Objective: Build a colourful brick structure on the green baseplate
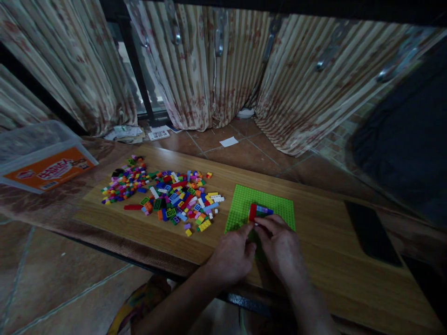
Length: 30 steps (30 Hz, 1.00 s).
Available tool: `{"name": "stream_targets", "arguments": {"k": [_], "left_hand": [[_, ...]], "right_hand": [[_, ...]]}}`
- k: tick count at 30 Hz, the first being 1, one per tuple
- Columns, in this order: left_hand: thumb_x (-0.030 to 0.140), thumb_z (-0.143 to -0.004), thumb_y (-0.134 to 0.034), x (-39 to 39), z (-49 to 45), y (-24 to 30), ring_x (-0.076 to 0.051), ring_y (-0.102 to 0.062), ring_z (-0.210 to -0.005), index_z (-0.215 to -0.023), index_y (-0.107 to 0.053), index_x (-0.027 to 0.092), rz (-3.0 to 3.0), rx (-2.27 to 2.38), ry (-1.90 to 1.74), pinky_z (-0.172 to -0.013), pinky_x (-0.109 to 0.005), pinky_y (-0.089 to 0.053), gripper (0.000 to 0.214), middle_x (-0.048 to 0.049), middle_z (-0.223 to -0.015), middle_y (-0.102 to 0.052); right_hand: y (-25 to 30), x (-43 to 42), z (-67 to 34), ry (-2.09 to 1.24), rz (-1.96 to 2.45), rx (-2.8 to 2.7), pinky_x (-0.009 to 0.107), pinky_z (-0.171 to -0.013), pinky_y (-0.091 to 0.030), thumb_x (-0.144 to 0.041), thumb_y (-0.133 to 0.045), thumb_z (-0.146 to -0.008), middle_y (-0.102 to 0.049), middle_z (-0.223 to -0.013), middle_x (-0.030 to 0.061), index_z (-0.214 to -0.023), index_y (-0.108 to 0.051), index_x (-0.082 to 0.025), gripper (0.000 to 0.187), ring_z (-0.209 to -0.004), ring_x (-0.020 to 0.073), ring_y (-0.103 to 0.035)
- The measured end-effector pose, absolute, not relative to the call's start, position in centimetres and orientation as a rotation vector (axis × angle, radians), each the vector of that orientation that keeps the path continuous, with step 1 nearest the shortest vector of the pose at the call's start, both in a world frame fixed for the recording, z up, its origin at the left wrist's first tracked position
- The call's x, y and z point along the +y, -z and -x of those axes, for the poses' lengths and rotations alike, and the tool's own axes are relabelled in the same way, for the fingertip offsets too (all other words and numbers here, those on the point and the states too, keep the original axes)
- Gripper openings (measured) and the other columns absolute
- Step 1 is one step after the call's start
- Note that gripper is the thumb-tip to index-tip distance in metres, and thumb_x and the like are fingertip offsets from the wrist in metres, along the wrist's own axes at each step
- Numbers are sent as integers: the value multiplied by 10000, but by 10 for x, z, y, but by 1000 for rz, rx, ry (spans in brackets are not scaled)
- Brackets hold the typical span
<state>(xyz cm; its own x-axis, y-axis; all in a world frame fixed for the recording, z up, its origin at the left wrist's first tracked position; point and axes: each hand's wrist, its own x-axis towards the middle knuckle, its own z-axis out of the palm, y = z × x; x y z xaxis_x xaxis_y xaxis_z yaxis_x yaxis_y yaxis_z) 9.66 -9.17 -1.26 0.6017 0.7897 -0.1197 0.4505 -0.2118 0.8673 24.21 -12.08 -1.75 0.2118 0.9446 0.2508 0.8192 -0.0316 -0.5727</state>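
A green studded baseplate [240, 200] lies on the wooden board in front of me. On it stands a small build of toy bricks [261, 209], with red at its left end and light purple and blue toward the right. My left hand [233, 253] reaches to the build's near left corner, its index finger pressed there and the other fingers curled. Beside it, my right hand [281, 244] pinches a small whitish brick [256, 224] close to the left fingertip. The fingers hide the near side of the build.
Left of the baseplate spreads a big pile of loose bricks [178, 195], with a heap of smaller pieces [127, 179] beyond it. A clear plastic tub [45, 158] with an orange label stands far left. A dark flat slab [372, 232] rests at the right of the wooden board [321, 223].
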Motion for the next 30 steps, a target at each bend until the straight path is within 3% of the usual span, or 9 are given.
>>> {"name": "stream_targets", "arguments": {"k": [23,30], "left_hand": [[251,-859,-482,-92,-99,9,-295,-664,-956,-1404,-460,153,-1928,1052,-333,-863,-431,-517,554,-138,-1035,-713],[246,-867,-469,-92,-99,10,-276,-663,-931,-1400,-455,142,-1984,1047,-310,-842,-401,-523,544,-130,-1014,-710]], "right_hand": [[12,-116,-244,-430,1989,-1270,317,-684,-449,-365,-586,-773,-683,-802,36,-757,-697,-214,189,-715,188,-618],[11,-115,-244,-521,1982,-1183,327,-677,-450,-375,-600,-744,-701,-764,39,-726,-709,-218,192,-698,201,-626]]}}
